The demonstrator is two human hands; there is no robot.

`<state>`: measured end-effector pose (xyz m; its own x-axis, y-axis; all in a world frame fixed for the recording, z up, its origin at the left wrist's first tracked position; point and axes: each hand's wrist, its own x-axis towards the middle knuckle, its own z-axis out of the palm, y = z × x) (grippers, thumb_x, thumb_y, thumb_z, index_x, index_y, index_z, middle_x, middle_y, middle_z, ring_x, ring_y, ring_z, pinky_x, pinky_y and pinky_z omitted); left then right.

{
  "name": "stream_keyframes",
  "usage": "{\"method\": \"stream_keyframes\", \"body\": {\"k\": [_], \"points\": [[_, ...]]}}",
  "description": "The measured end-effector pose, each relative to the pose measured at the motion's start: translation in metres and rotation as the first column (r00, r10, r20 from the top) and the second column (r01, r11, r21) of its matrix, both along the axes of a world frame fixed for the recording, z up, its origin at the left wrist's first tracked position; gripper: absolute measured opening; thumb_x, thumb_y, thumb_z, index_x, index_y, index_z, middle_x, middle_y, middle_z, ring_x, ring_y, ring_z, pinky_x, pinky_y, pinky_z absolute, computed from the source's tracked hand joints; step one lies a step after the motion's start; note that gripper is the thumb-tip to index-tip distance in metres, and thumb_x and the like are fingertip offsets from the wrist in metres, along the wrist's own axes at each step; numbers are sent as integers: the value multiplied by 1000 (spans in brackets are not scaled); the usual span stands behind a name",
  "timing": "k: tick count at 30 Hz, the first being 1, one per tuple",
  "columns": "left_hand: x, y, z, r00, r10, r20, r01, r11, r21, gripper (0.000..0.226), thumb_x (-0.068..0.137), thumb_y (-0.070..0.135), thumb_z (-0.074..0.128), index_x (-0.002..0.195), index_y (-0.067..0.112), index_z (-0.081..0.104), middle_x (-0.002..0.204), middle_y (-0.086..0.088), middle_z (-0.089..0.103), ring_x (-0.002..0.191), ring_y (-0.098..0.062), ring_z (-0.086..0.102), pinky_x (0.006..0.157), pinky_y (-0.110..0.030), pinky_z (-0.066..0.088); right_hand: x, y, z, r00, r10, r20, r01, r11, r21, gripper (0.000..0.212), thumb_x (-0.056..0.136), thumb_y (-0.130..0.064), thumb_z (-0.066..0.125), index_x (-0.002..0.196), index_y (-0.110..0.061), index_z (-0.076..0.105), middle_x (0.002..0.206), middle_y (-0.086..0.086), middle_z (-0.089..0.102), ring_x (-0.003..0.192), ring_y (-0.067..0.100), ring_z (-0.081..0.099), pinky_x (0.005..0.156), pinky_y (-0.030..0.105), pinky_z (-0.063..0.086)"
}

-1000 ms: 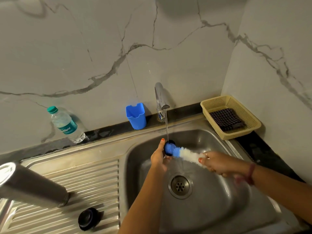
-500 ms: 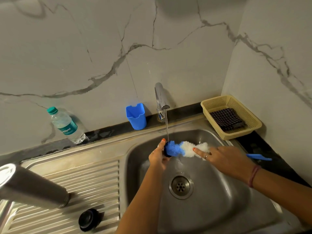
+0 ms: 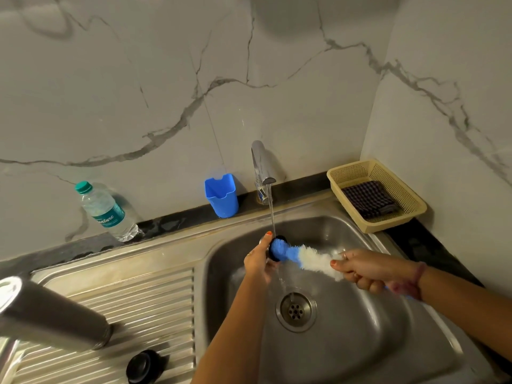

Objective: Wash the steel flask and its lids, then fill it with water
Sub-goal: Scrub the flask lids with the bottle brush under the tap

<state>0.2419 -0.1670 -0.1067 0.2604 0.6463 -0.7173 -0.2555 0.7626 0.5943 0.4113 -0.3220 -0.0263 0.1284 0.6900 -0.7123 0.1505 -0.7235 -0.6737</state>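
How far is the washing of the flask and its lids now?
In hand: the left hand holds a black lid under the running tap while the right hand scrubs it with the brush. The steel flask and second lid wait on the drainboard; whether washed, unclear. Filling remains.

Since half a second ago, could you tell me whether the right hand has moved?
Yes. The right hand has drawn back to the right, away from the tap, pulling the brush with it.

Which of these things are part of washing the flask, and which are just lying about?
In use: steel flask, black lid being scrubbed, second lid, bottle brush, running tap, sink.

Lying about: plastic water bottle, blue cup, basket with cloth.
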Motion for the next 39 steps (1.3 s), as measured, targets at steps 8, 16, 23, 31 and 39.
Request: {"method": "stream_keyframes", "body": {"k": [8,16,23,31,39], "points": [[-13,5,-9,988,38,-151,-37,999,8,51,75,26,83,113,4,56,106,-18,64,88,-30,68,64,-35,59,19,-22,13,632,177,755,-396,910,118,40,97,-37,50,137,-37,48,95,-11,65,82,3,60,69,15,44],[-12,-5,-12,979,-45,-198,58,996,60,54,79,28,78,123,11,52,120,-18,55,102,-29,60,74,-38,58,10,-49,-13,23,-43,999,-657,752,48,85,64,-2,82,137,-24,46,59,6,55,40,15,44,33,30,43],[-14,-13,-14,997,65,-41,-62,996,59,54,84,28,75,126,9,46,121,-19,58,107,-29,64,67,-32,58,7,-56,-21,-17,-95,995,-647,760,62,85,62,3,82,137,-19,49,62,11,54,45,19,44,36,27,39],[-5,-21,-8,996,-54,64,48,993,104,26,102,31,51,115,11,63,99,-9,70,83,-19,67,66,-29,54,1,-46,-25,571,-44,820,-323,906,274,53,97,-33,49,142,-49,26,54,-8,44,48,6,44,44,19,38],[-15,-13,-22,904,-166,-393,345,826,446,26,99,31,57,82,14,68,70,5,65,66,-12,55,62,-22,43,-17,-34,-40,812,-180,556,-79,908,411,46,96,-35,52,135,-50,32,71,15,66,56,22,58,56,35,51]]}}
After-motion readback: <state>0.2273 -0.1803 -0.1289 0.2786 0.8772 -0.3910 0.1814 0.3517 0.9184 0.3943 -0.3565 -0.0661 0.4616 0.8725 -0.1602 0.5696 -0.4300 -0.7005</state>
